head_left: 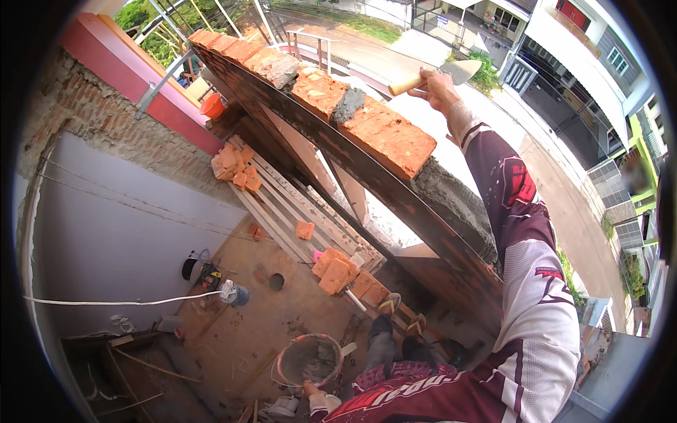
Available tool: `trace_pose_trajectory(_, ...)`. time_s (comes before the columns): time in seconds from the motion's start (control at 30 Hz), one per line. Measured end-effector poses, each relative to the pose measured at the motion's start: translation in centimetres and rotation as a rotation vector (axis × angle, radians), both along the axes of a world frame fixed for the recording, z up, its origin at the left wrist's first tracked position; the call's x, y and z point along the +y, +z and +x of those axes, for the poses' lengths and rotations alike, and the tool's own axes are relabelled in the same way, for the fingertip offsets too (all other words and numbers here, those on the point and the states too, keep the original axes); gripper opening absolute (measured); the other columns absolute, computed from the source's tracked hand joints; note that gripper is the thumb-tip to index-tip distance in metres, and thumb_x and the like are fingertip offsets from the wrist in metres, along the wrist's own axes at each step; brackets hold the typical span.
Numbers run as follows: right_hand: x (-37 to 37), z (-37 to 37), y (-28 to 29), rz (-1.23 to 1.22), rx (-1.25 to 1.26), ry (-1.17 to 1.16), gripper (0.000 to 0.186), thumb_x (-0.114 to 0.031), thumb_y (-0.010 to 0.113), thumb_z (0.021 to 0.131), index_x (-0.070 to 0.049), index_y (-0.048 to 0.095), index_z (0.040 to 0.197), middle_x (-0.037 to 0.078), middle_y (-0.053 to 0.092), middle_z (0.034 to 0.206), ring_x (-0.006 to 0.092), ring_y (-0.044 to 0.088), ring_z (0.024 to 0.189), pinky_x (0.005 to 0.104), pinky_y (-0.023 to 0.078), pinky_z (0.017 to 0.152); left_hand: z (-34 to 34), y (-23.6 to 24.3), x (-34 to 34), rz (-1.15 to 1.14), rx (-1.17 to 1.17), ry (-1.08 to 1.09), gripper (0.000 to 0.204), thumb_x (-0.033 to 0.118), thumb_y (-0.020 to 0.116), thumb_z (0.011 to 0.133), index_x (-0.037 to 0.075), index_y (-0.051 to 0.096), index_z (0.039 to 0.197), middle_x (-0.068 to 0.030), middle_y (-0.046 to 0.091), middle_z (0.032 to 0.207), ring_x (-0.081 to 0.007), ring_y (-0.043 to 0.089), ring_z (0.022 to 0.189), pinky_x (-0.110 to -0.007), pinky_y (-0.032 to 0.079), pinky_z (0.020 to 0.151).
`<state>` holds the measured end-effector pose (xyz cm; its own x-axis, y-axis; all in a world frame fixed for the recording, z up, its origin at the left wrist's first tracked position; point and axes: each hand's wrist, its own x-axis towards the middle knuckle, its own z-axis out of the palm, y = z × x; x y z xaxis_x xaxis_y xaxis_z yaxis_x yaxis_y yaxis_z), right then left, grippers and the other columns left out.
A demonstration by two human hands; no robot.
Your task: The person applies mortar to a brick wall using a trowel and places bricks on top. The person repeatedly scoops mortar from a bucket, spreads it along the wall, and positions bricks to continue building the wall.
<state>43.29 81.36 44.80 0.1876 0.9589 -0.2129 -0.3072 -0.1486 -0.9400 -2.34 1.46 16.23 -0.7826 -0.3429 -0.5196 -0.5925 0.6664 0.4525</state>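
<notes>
My right hand (438, 92), at the end of the stretched right arm, grips a pointed trowel (462, 70) over the outer side of a brick course. Its wooden handle points left and its blade points right. Just below it, orange bricks (392, 137) lie in a row along a dark beam (395, 204), with grey mortar (348, 104) in one joint. A bed of mortar (455, 204) covers the near end of the beam. Low down, my left hand (312, 389) is closed on the rim of a bucket (278, 366) holding wet mortar (319, 358).
Planks (282, 211) below the beam carry loose bricks (334, 272) and brick pieces (236, 166). My feet (389, 303) stand near them. On the floor below are a blue container (240, 296) and a hole (276, 281). Beyond the wall, a street (564, 183) lies far down.
</notes>
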Motion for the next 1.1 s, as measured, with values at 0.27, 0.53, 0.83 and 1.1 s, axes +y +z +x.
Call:
trace_pose_trajectory(0.27,-0.3,-1.8,-1.1,-0.031,-0.021,0.041,0.038,-0.016,0.060,0.104,0.019,0.055,0.119,0.025,0.061,0.114,0.0350,0.073,0.083,0.0359,0.070,0.065,1.2,1.8,2.2,0.011,0.018,-0.035,0.053,0.022,0.066,0.079,-0.014,0.067,0.117,-0.0263,0.071,0.118,-0.0387,0.071,0.098,-0.050,0.056,0.085)
trace_pose_trajectory(0.53,2.7,-2.9,1.1,0.033,-0.082,0.008,0.037,-0.018,0.058,0.107,0.015,0.054,0.121,0.022,0.062,0.110,0.0329,0.072,0.091,0.0371,0.069,0.072,1.3,1.0,0.0,-0.126,-0.102,-0.130,0.050,0.021,0.066,0.076,-0.014,0.069,0.112,-0.0241,0.073,0.110,-0.0365,0.072,0.094,-0.050,0.058,0.079)
trace_pose_trajectory(0.83,7.2,-7.6,1.1,0.055,-0.155,0.044,0.039,-0.015,0.064,0.103,0.019,0.054,0.119,0.027,0.066,0.107,0.0331,0.075,0.075,0.0349,0.068,0.058,2.1,-1.1,-3.1,-0.082,-0.058,0.030,0.050,0.020,0.066,0.074,-0.015,0.070,0.110,-0.0239,0.074,0.107,-0.0360,0.074,0.086,-0.051,0.059,0.068)
trace_pose_trajectory(1.1,7.6,-7.3,0.4,-0.050,-0.305,0.183,0.037,-0.018,0.063,0.104,0.015,0.057,0.120,0.025,0.069,0.103,0.0309,0.076,0.074,0.0329,0.066,0.063,2.1,-2.6,-3.5,-0.157,-0.132,-0.010,0.051,0.023,0.067,0.075,-0.014,0.071,0.109,-0.0259,0.074,0.109,-0.0359,0.074,0.089,-0.050,0.059,0.075)
